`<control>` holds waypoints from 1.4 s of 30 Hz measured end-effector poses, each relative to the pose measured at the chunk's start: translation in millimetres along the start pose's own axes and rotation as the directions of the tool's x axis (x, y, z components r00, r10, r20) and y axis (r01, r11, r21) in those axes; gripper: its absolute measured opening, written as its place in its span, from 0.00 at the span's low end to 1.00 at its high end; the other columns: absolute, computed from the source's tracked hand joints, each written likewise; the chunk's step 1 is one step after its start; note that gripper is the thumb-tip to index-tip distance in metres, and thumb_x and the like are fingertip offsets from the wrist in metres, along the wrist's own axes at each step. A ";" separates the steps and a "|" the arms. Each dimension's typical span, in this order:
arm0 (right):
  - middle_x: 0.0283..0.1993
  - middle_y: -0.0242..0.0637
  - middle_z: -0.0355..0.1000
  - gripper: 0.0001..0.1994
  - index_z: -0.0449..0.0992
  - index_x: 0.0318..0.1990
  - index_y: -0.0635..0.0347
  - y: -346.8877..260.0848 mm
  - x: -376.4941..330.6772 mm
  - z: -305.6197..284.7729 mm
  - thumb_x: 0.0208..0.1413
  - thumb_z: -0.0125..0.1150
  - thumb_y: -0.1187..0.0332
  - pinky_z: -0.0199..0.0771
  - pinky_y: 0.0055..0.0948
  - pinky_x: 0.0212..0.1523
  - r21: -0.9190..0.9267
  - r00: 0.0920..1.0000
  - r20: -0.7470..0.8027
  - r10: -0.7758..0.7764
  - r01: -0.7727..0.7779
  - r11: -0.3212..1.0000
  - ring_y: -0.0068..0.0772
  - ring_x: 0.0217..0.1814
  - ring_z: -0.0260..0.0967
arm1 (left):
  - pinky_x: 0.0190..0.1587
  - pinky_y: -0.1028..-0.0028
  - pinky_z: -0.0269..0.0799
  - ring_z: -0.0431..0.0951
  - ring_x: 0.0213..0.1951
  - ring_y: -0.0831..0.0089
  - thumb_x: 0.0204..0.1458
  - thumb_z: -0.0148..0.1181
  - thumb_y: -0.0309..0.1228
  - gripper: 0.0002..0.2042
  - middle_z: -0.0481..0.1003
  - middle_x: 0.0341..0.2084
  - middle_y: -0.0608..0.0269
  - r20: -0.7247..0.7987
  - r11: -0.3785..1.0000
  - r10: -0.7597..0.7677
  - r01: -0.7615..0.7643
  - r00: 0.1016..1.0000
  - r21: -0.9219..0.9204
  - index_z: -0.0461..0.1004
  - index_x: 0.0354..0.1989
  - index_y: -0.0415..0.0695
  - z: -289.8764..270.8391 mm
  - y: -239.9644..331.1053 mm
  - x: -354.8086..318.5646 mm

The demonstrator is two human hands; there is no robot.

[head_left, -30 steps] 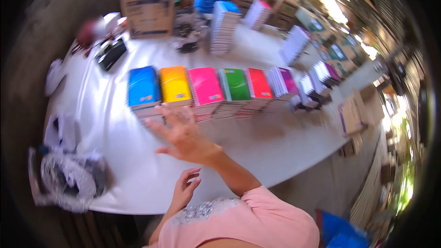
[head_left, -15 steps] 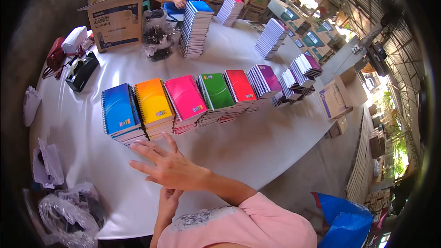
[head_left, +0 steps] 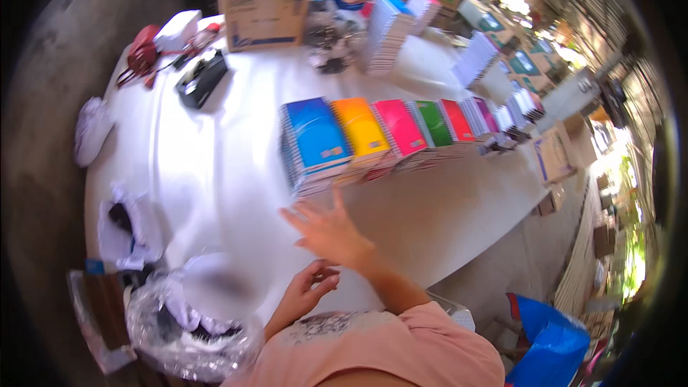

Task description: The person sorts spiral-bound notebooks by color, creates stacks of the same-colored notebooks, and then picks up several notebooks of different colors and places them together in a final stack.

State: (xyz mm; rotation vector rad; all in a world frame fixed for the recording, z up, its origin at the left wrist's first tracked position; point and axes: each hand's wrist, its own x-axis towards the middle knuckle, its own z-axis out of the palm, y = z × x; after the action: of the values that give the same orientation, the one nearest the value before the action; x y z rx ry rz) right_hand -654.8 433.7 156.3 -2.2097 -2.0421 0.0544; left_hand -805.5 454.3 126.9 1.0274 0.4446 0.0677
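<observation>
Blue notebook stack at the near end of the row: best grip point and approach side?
Probably the top blue notebook by its free near edge, coming from the person's side where the right hand hovers open. The spiral binding runs along its left edge, and the orange stack sits tight against its right, so those sides look poorer. The left hand is curled and empty, near the body.

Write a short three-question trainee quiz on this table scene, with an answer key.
1. True or false: the right hand is gripping a notebook.
2. Which stack of notebooks lies nearest the right hand? A) green B) blue C) pink
3. Fill in: the left hand is held low near the person's ____ sleeve.

Key:
1. False; it is open with spread fingers above the white table, holding nothing.
2. B, the blue stack, at the left end of the row beside the orange stack.
3. Pink.
</observation>
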 end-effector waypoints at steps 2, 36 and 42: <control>0.52 0.33 0.65 0.27 0.61 0.57 0.49 -2.7 -7.9 2.7 0.48 0.58 0.61 0.46 0.67 0.54 -0.050 0.977 0.212 0.002 0.009 0.999 0.28 0.58 0.59 | 0.43 0.76 0.66 0.68 0.38 0.78 0.53 0.54 0.29 0.13 0.70 0.39 0.63 0.089 0.997 0.063 -0.066 0.994 0.027 0.67 0.46 0.39 -11.3 -1.8 -6.8; 0.46 0.43 0.71 0.21 0.70 0.48 0.47 108.9 25.7 -47.5 0.43 0.59 0.75 0.59 0.45 0.55 0.022 0.903 -0.411 -0.126 0.148 0.989 0.43 0.46 0.69 | 0.51 0.70 0.62 0.66 0.51 0.70 0.51 0.52 0.37 0.29 0.62 0.49 0.58 -0.527 0.843 0.363 -0.512 0.769 -0.166 0.52 0.60 0.41 16.2 58.0 74.3; 0.41 0.41 0.73 0.19 0.72 0.46 0.49 118.2 28.4 -61.6 0.43 0.58 0.75 0.63 0.40 0.51 0.029 0.886 -0.403 -0.229 0.263 0.964 0.39 0.40 0.71 | 0.50 0.69 0.62 0.67 0.50 0.67 0.53 0.49 0.42 0.27 0.66 0.46 0.59 -0.536 0.765 0.327 -0.551 0.778 -0.334 0.56 0.58 0.42 31.9 67.6 80.3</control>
State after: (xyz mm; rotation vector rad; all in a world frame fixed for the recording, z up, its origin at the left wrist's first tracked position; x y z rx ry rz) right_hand -528.3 448.7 204.8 -1.7189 -2.0205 -0.3053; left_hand -709.9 484.6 171.3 0.5944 0.5536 0.8407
